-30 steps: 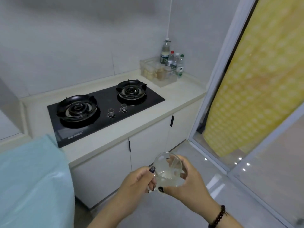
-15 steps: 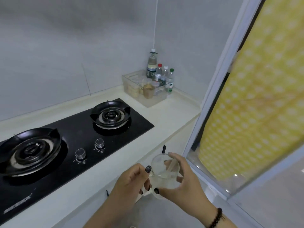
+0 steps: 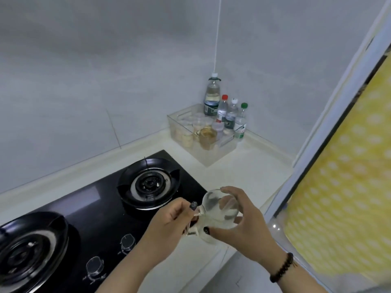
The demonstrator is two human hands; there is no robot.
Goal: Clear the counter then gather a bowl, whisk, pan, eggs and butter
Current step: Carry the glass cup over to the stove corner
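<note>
We hold glass mug (image 3: 220, 216) above worktop (image 3: 249, 174) edge, by hob (image 3: 101, 216). Left hand (image 3: 169, 227) fingers pinch handle, right hand (image 3: 243, 220) fingers wrap body. Risks: slick glass slips, hits hob; tilt spills any contents.

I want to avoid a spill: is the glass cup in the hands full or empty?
Nearly empty: the glass cup looks clear through, with perhaps a little liquid at the bottom. Right hand wraps it; left hand holds its handle.
</note>
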